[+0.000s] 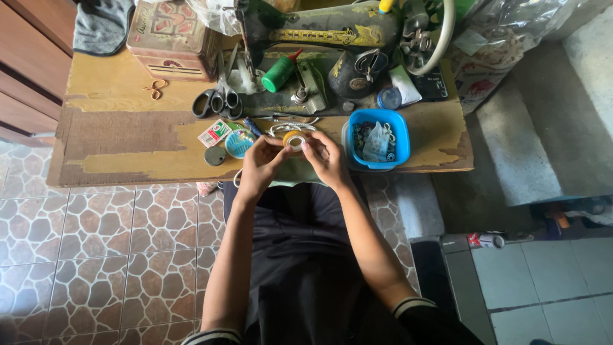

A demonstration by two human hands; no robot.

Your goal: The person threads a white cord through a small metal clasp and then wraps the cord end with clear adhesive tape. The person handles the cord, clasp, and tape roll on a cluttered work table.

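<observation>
My left hand point(260, 163) and my right hand point(327, 158) meet at the front edge of a worn wooden sewing table point(128, 137). Between their fingertips they hold a small yellow and white spool point(294, 140). A pale green cloth point(295, 172) lies under the hands at the table's edge. An old black sewing machine point(319, 29) stands just behind the hands.
A blue plastic tub point(383, 121) of small parts sits right of my hands. Black scissors point(216, 102), a green bottle point(281, 71), a round disc point(215, 156) and a small packet point(214, 133) lie to the left. A decorated tin box point(169, 35) stands at the back left. Concrete steps point(543, 140) rise on the right.
</observation>
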